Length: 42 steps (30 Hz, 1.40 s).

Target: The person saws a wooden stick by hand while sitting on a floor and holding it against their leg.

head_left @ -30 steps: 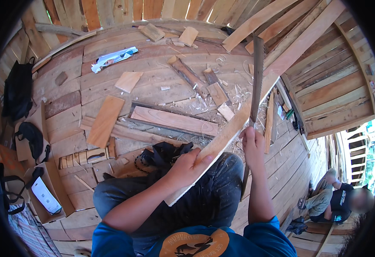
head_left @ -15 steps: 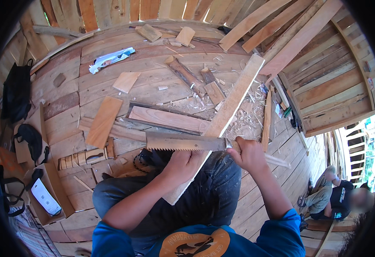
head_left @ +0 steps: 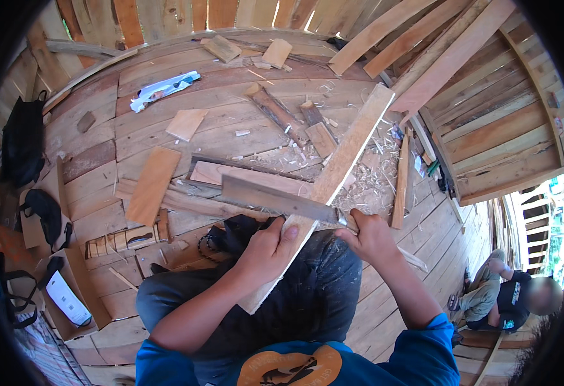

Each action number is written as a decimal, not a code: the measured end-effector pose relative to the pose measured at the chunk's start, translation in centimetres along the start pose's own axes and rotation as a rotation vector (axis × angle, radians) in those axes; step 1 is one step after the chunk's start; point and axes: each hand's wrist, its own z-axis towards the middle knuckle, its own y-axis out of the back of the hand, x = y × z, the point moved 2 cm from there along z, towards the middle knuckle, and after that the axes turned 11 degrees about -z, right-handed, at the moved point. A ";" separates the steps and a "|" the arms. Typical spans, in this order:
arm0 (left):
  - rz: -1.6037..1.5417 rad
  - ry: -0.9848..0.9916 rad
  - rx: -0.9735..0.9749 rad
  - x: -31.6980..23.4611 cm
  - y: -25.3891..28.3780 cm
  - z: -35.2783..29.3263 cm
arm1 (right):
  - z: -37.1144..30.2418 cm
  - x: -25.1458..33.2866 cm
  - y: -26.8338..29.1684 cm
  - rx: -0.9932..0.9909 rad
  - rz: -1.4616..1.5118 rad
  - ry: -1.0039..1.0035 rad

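Note:
A long pale plank [head_left: 349, 151] slants from my lap up toward the far right. My left hand [head_left: 272, 248] grips its near part, with the thumb on the top face and the other fingers hidden along the left edge. In my right hand [head_left: 370, 237] is the handle of a handsaw [head_left: 278, 199]. The saw's wide grey blade lies across the plank just beyond my left thumb, its tip pointing left. Whether the teeth touch the wood I cannot tell.
Wood shavings [head_left: 365, 170], a rough branch piece [head_left: 275, 112] and cut boards [head_left: 153, 185] litter the plank floor. A cardboard box [head_left: 95, 293] stands at the left. Long boards [head_left: 452, 61] lean at the far right. Another person [head_left: 513, 289] sits at the lower right.
The saw blade has tilted, its tip rising and its handle end dropping slightly. My left hand's thumb has come up onto the plank's top face. The plank has shifted slightly left.

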 end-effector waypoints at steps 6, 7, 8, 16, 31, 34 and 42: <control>0.024 -0.073 0.001 -0.8 0.3 0.1 | 1.5 -1.8 1.9 0.003 -0.113 -0.029; 0.041 -0.030 0.017 -0.6 0.2 0.0 | 1.6 -2.9 2.2 -0.008 -0.132 -0.135; 0.035 -0.011 0.042 -1.0 0.0 -0.1 | 1.6 -4.5 2.4 -0.060 -0.123 -0.215; 0.176 -0.057 0.079 -1.2 -0.3 -0.4 | 2.0 -8.5 2.4 -0.158 -0.108 -0.428; 0.137 -0.049 0.146 -1.8 -0.4 -0.8 | 3.6 -6.0 5.1 -0.154 -0.263 -0.368; 0.116 -0.063 0.148 -1.9 -0.4 -1.2 | 3.7 -8.6 4.2 -0.245 -0.213 -0.316; 0.078 0.027 0.179 -2.5 -0.8 -1.3 | 2.9 -10.4 4.8 -0.224 -0.168 -0.377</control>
